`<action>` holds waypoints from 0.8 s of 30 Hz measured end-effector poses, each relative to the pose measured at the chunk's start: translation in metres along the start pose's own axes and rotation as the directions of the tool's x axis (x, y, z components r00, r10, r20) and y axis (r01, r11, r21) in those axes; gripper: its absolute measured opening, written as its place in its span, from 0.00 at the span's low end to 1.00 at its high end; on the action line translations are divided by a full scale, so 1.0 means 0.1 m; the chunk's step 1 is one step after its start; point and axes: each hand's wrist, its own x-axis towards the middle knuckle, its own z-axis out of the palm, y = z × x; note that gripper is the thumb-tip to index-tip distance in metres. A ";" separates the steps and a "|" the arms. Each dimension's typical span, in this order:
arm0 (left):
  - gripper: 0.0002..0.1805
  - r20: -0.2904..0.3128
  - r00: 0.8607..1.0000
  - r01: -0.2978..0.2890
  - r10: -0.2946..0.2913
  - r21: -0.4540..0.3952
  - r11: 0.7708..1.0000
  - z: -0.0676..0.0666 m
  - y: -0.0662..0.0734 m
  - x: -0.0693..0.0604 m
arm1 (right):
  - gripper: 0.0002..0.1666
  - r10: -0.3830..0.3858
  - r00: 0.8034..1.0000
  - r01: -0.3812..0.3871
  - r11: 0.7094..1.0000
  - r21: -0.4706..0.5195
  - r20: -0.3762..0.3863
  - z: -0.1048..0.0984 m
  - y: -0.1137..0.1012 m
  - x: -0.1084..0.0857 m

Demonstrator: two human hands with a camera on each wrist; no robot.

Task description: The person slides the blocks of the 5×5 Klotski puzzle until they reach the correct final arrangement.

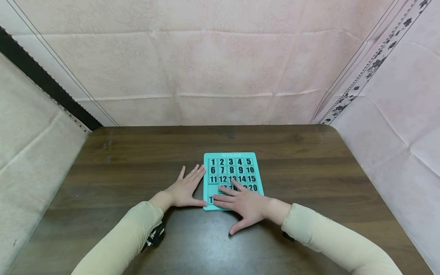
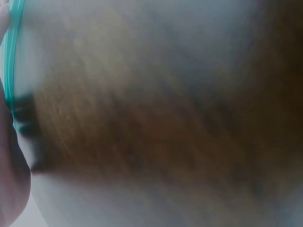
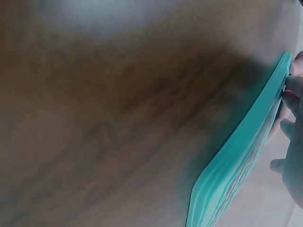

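Note:
A teal number board (image 1: 229, 163) lies flat on the brown wooden table, printed with rows of black numbers in squares. My left hand (image 1: 185, 190) is spread at the board's left side, its fingertips and thumb touching that edge. Over the lower right part of the board lies my right hand (image 1: 248, 206), fingers spread and straight, covering several numbers in the bottom rows. In the right wrist view the board's teal edge (image 3: 241, 142) runs beside the fingers. The left wrist view catches only a strip of the board (image 2: 11, 56) and part of the left hand (image 2: 13, 184).
The wooden table (image 1: 137, 152) has rounded far corners. A pale patterned cloth (image 1: 213, 68) hangs behind it, with more cloth at both sides. A dark wristband device (image 1: 154, 236) sits under the left sleeve.

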 end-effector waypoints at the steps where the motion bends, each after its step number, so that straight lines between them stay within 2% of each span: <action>1: 0.61 0.002 1.000 0.002 -0.002 0.002 1.000 -0.01 0.00 0.00 | 0.54 -0.001 1.000 0.001 1.000 -0.007 -0.001 0.00 -0.01 0.00; 11: 0.61 0.007 1.000 0.006 -0.006 0.012 1.000 0.00 0.01 0.00 | 0.54 0.017 1.000 -0.017 0.999 -0.027 -0.004 0.00 0.03 0.03; 24: 0.61 0.023 1.000 0.020 -0.021 0.017 1.000 0.01 0.00 0.01 | 0.53 0.087 0.996 -0.087 0.996 0.014 0.022 -0.04 0.20 0.12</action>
